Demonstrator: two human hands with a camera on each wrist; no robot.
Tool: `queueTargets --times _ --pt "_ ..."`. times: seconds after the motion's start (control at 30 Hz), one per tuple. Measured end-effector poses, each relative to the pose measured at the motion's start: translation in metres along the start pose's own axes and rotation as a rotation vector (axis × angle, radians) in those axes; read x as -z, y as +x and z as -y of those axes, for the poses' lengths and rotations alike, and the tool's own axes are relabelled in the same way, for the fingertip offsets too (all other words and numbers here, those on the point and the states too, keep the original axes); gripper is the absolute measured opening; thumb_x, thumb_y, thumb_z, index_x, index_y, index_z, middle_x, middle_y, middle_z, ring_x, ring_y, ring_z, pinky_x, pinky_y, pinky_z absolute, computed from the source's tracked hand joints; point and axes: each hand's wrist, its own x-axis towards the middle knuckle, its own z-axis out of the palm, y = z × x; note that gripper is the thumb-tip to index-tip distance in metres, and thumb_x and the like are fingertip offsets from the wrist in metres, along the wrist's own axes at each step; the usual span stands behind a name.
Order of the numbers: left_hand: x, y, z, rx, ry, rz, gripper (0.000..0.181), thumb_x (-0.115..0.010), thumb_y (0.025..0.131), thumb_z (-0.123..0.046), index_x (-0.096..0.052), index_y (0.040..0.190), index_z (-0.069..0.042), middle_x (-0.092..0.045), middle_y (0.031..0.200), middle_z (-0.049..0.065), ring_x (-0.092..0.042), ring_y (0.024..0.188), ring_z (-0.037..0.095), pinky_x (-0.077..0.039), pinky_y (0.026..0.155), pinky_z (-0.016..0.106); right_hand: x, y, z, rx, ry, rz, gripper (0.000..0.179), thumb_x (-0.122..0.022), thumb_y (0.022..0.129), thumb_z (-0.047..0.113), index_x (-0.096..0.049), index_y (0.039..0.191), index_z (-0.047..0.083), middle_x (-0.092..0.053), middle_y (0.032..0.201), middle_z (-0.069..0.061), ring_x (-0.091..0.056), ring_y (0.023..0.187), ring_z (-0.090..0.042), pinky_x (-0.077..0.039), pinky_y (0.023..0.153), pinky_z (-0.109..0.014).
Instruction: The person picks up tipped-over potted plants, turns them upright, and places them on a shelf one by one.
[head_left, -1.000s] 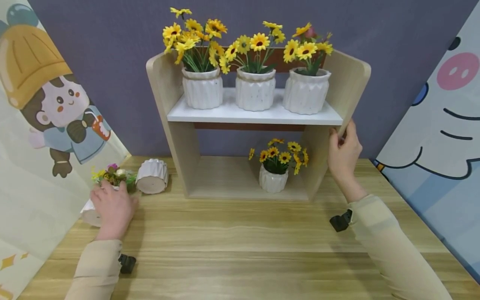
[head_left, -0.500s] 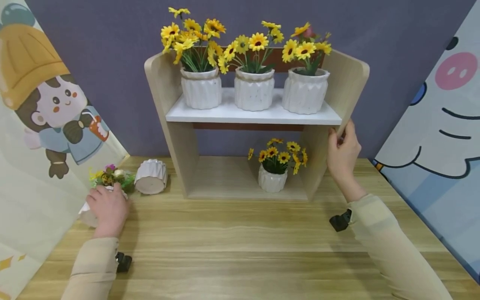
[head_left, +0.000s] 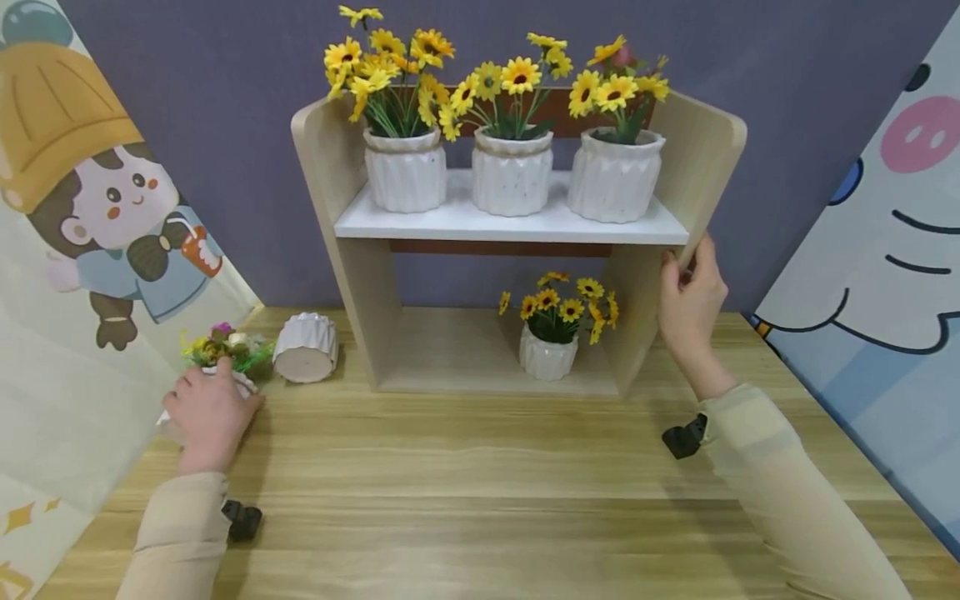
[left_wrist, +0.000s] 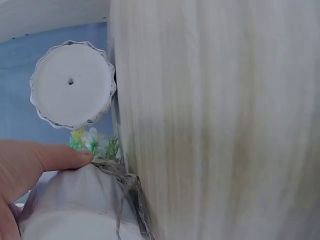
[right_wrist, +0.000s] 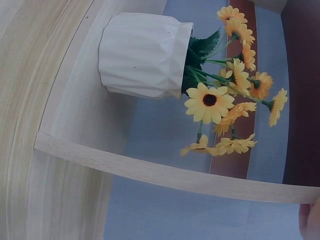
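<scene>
At the table's left edge my left hand [head_left: 208,417] grips a white flowerpot [left_wrist: 75,195] with small mixed flowers [head_left: 240,352]. In the left wrist view the thumb lies along the pot near its twine-wrapped rim; the hand hides much of the pot in the head view. Just behind, a second white flowerpot [head_left: 306,350] lies on its side, base towards me. My right hand [head_left: 692,312] holds the right side panel [head_left: 708,175] of a wooden shelf, thumb inside and fingers outside. Beside that panel, a potted yellow daisy plant [head_left: 548,354] stands on the lower level.
On the white upper shelf board [head_left: 510,227] stand three white pots of yellow flowers [head_left: 512,175]. The shelf stands at the back of the wooden table [head_left: 465,483], against a grey-purple wall [head_left: 225,100]. Cartoon panels [head_left: 885,275] flank the table on both sides.
My left hand has shifted slightly left over the flowerpot, baring more of its flowers and hiding its base more. The right hand keeps its hold on the shelf panel.
</scene>
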Motion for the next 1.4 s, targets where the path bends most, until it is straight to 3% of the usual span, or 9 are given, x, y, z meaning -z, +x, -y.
queueTargets --times 0.37,0.57,0.8,1.07,1.23,1.4 --pt "0.009 -0.002 0.003 0.052 -0.098 0.026 0.063 -0.068 0.072 -0.030 -0.042 0.117 0.005 -0.039 0.107 0.041 -0.040 0.094 0.055 -0.031 0.075 0.062 0.002 -0.001 -0.001 -0.015 -0.006 0.003 0.035 -0.048 0.091 0.026 -0.051 0.126 0.021 -0.062 0.111 -0.007 -0.060 0.095 -0.014 -0.048 0.073 -0.026" --pt "0.015 -0.005 0.001 0.108 -0.210 -0.021 0.065 -0.074 0.071 -0.029 -0.045 0.116 0.007 -0.041 0.114 0.040 -0.042 0.097 0.055 -0.034 0.076 0.062 0.001 0.000 -0.001 -0.010 -0.001 0.003 0.035 -0.048 0.091 0.026 -0.051 0.126 0.021 -0.062 0.112 -0.007 -0.061 0.095 -0.015 -0.050 0.074 -0.030" --pt "0.015 -0.009 0.000 0.169 -0.360 -0.120 0.059 -0.075 0.072 -0.028 -0.047 0.110 0.007 -0.047 0.111 0.032 -0.045 0.100 0.047 -0.035 0.078 0.057 0.001 0.001 0.000 0.014 0.006 -0.003 0.035 -0.049 0.090 0.025 -0.051 0.125 0.017 -0.062 0.110 -0.009 -0.060 0.093 -0.013 -0.047 0.072 -0.023" --pt "0.011 -0.011 -0.002 0.171 -0.399 -0.246 0.054 -0.078 0.067 -0.032 -0.052 0.098 0.004 -0.054 0.093 0.025 -0.050 0.084 0.042 -0.033 0.069 0.051 0.002 0.002 -0.002 0.004 0.006 -0.001 0.035 -0.048 0.090 0.025 -0.051 0.124 0.016 -0.062 0.111 -0.009 -0.060 0.095 -0.015 -0.051 0.077 -0.035" --pt "0.006 -0.012 -0.001 0.180 -0.392 -0.237 0.054 -0.080 0.065 -0.034 -0.054 0.095 0.003 -0.058 0.091 0.024 -0.053 0.078 0.040 -0.034 0.064 0.046 0.002 0.001 -0.002 -0.001 0.008 0.013 0.036 -0.048 0.091 0.026 -0.051 0.125 0.017 -0.062 0.112 -0.010 -0.061 0.096 -0.018 -0.051 0.078 -0.040" --pt "0.001 -0.017 0.003 0.239 -0.433 -0.200 0.056 -0.081 0.064 -0.033 -0.056 0.096 0.004 -0.059 0.093 0.023 -0.053 0.079 0.036 -0.034 0.061 0.038 0.001 0.000 -0.001 -0.005 0.014 0.023 0.036 -0.048 0.091 0.027 -0.050 0.126 0.018 -0.062 0.112 -0.010 -0.060 0.096 -0.017 -0.051 0.077 -0.040"
